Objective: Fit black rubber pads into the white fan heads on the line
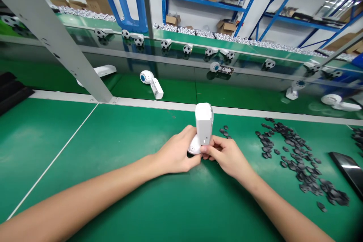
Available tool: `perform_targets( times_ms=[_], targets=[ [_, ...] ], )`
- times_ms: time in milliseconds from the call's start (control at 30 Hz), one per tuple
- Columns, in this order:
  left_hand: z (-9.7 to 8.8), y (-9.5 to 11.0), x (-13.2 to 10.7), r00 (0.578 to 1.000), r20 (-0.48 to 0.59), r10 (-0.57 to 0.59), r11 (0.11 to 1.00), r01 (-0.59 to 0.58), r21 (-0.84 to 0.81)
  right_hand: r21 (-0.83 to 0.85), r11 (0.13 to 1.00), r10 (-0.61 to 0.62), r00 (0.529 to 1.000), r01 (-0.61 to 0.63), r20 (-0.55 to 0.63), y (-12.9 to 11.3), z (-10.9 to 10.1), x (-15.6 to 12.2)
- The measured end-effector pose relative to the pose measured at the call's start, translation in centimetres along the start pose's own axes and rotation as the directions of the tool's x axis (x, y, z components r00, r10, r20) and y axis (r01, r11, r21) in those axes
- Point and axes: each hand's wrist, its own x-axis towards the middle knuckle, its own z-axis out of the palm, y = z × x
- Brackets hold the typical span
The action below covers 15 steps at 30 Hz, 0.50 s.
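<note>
A white plastic device (204, 123) with a box-shaped arm and a round head stands up over the green work surface, between my hands. My left hand (178, 151) is closed around its round head from the left, the thumb low at the front. From the right, my right hand (227, 155) pinches the lower edge where the arm meets the head. Its thumb and fingertips touch the device; whether a small part is also between them is hidden. A dark opening shows under the head. A few small black pieces (225, 132) lie just behind my right hand.
Many small black pieces (300, 159) are scattered on the right, beside a black tray-like object (348, 170). Behind a metal rail (159, 104), a similar white device (151, 83) and others lie on the green belt. A slanted metal post (62, 41) stands at left.
</note>
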Motion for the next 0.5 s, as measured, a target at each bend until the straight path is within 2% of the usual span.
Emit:
perform_targets(
  times_ms=[133, 200, 267, 400, 500],
  targets=[
    [-0.3, 0.2, 0.3, 0.997, -0.011, -0.080, 0.958, 0.074, -0.277, -0.176, 0.965, -0.194, 0.981, 0.196, 0.028, 0.1, 0.5, 0.2],
    [-0.3, -0.1, 0.4, 0.987, -0.010, -0.158, 0.900, 0.139, -0.412, -0.167, 0.955, -0.238, 0.969, 0.245, 0.062, 0.1, 0.4, 0.0],
    [-0.5, -0.5, 0.5, 0.974, -0.040, -0.225, 0.858, 0.178, -0.481, -0.121, 0.959, -0.249, 0.967, 0.254, 0.061, 0.1, -0.3, -0.1],
    [-1.0, -0.5, 0.5, 0.956, -0.051, -0.287, 0.829, 0.221, -0.514, -0.063, 0.967, -0.249, 0.967, 0.246, -0.052, 0.5, -2.2, 0.1],
    [-1.1, 1.0, 0.3, 0.986, 0.049, -0.157, 0.914, 0.164, -0.371, 0.098, 0.952, -0.282, 0.955, 0.291, -0.091, 0.5, -3.4, 0.3]
  ],
)
